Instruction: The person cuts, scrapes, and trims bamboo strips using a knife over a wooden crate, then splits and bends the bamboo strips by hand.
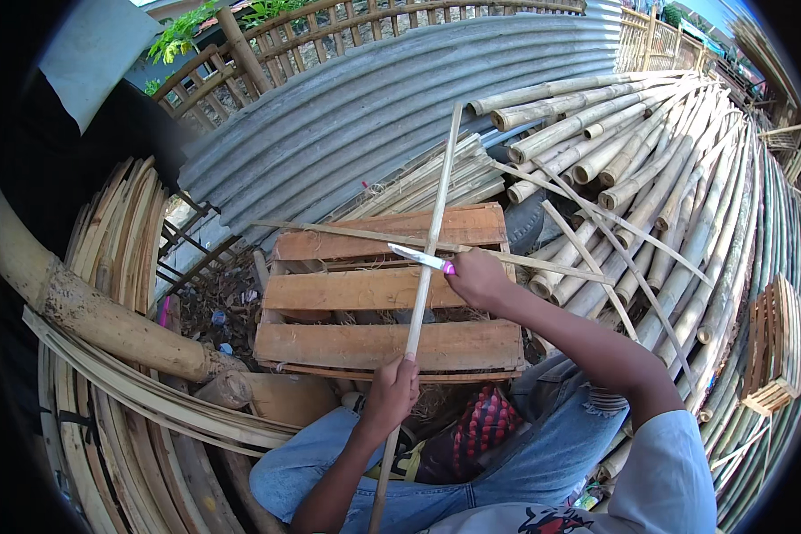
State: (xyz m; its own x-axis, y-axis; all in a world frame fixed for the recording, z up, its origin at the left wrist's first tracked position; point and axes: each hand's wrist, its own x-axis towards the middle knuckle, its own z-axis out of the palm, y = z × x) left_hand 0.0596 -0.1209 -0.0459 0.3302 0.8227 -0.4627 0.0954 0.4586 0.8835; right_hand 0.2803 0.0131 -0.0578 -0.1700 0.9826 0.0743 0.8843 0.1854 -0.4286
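Our left hand (392, 392) wraps snugly around the bamboo strip (422, 303), which slants up above the wooden crate (356, 290). We should hold the strip firm, well below the blade, so it can't wobble. Next comes the knife (418, 257), crossing the strip, its handle squeezed in our right hand (479, 280). We'd best keep the blade nearly flat, press softly, and push away from our fingers.

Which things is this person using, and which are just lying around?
Being used:
Knife, in the right hand
Long pale strip, in the left hand
Slatted wooden stand below the strip, perhaps as a workbench

Seemingly just lying around:
Heaped bamboo poles
Small slatted crate, far right
Split pieces, lower left
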